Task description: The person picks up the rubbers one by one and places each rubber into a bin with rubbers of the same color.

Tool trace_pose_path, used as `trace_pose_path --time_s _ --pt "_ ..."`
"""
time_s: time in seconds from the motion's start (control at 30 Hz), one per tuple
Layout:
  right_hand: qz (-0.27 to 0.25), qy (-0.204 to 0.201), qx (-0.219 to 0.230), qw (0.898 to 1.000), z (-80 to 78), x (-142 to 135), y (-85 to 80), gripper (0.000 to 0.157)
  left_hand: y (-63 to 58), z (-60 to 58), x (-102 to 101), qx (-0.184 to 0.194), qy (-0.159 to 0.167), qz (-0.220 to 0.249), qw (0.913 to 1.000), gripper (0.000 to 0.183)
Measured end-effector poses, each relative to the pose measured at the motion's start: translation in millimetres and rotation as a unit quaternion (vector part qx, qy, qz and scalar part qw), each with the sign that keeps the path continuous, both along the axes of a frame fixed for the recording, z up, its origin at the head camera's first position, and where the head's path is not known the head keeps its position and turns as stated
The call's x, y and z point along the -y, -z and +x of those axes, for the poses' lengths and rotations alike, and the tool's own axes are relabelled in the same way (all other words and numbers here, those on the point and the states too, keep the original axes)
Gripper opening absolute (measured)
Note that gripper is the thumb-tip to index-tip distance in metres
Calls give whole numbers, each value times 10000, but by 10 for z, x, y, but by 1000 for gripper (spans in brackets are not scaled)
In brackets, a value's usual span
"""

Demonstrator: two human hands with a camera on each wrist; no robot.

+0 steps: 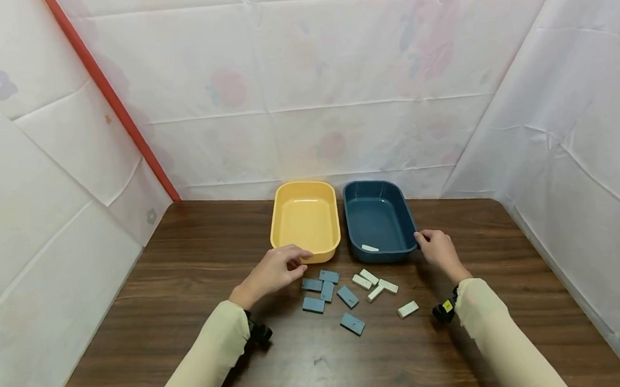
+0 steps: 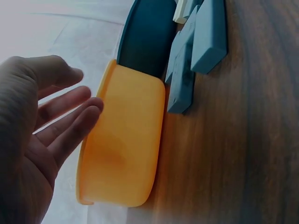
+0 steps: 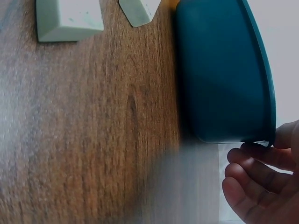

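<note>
My right hand pinches the rim of the dark blue tub at its near right corner. In the right wrist view the thumb and fingers meet at that rim. A pale cream block lies inside this tub, by its near wall. My left hand hovers at the near left edge of the yellow tub, its fingers loosely bent around nothing. Nearer to me, several blue-grey blocks lie just right of the left hand. Several more cream blocks are scattered to the right of those.
The brown wooden table carries everything. White patterned cloth hangs behind both tubs and along the sides. A red strip runs down the back left corner. Both wrists wear black cameras.
</note>
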State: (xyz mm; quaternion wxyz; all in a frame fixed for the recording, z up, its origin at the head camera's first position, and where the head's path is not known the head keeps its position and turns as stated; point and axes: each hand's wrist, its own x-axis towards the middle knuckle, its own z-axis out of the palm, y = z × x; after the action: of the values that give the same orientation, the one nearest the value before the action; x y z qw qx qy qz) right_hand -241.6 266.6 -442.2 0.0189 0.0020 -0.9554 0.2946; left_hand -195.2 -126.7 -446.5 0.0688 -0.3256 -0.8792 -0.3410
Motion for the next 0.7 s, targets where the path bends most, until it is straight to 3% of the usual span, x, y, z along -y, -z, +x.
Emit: trace_pose_path --time_s 0.2,0.43,0.7 --pt "44 -43 121 9999 -11 15 -35 41 41 12 -56 359 226 -404 9983 24" --pt "60 -74 201 9998 -9 22 -70 41 113 33 -79 826 250 -686 9939 24" --pt "83 -74 146 9998 2 16 -63 41 191 43 -93 695 339 -1045 9915 26"
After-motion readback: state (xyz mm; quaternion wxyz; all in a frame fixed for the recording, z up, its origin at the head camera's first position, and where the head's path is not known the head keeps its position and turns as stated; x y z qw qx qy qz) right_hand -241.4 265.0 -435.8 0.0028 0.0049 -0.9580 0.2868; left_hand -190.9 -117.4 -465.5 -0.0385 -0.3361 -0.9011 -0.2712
